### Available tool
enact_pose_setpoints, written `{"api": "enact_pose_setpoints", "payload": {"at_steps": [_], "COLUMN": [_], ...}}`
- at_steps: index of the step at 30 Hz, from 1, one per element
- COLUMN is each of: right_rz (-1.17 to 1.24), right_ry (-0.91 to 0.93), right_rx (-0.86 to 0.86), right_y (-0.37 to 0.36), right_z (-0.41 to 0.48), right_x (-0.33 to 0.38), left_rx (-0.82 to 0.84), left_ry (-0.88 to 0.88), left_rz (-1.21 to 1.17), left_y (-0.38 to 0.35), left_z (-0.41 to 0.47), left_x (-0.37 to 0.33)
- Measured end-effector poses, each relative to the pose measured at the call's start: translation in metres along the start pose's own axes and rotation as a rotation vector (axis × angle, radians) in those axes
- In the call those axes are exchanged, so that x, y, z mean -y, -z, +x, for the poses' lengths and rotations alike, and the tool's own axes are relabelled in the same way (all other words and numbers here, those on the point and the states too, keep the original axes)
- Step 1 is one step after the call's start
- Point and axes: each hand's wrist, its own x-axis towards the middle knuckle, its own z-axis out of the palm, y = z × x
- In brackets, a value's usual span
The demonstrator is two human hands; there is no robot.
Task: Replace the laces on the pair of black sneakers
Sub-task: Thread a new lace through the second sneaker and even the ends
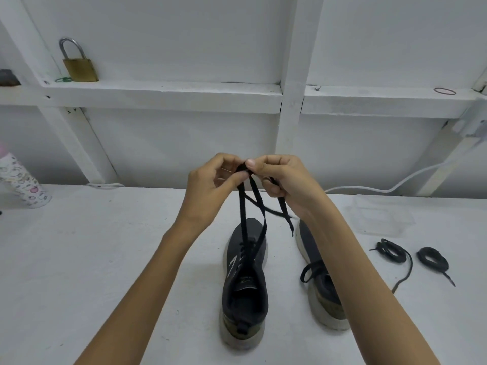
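On the white table (79,259), near its front edge, the left sneaker (245,280) stands beside the right sneaker (325,299), while the left hand (210,180) and right hand (282,180), close together, pinch the left sneaker's black lace (242,206), and two coiled laces (390,250) lie toward the right edge.

White table (92,259) holds two sneakers (245,285) (321,299), two coiled laces (392,250) (432,258), clear container (379,217), patterned bottle (21,183).

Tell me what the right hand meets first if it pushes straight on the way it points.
Probably the left hand: the right hand points at it, both pinching the black lace between them.
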Motion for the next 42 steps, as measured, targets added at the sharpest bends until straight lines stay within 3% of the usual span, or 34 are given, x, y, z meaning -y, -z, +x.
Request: {"api": "enact_pose_setpoints", "payload": {"at_steps": [5,10,14,17,20,23,25,27,29,31,37,42], "right_rz": [0.010,-0.123,-0.439,-0.885,-1.314,-1.454,-1.370,-1.076,-0.887,-0.873,-0.722,-0.646], "right_ry": [0.000,0.015,-0.028,-0.154,-0.362,-0.352,-0.239,-0.205,-0.235,-0.244,-0.260,-0.289], "right_rx": [-0.056,-0.216,-0.323,-0.289,-0.182,-0.063,0.016,0.145,0.248,0.239,0.113,0.095], "right_y": [0.014,0.045,0.067,0.077,0.080,0.069,0.057,0.043,0.028,0.018,0.009,0.008], "right_z": [-0.004,-0.018,-0.030,-0.037,-0.041,-0.042,-0.039,-0.038,-0.038,-0.037,-0.042,-0.047], "right_x": [-0.005,-0.015,-0.035,-0.056,-0.073,-0.089,-0.096,-0.099,-0.105,-0.115,-0.128,-0.132], "left_rx": [-0.067,-0.238,-0.318,-0.390,-0.271,0.056,0.172,0.326,0.466,0.523,0.465,0.354], "left_ry": [-0.072,0.024,0.176,0.337,0.540,0.510,0.395,0.330,0.285,0.217,0.070,0.062], "left_rz": [-0.003,0.036,0.064,0.177,0.482,0.692,0.494,0.296,0.211,0.242,0.426,0.422], "left_y": [0.020,0.055,0.077,0.087,0.094,0.085,0.068,0.042,0.015,-0.008,-0.030,-0.024], "left_z": [0.004,0.002,-0.013,-0.032,-0.049,-0.064,-0.072,-0.079,-0.085,-0.088,-0.087,-0.087], "left_x": [0.006,0.023,0.048,0.074,0.106,0.126,0.127,0.118,0.112,0.116,0.125,0.123]}}
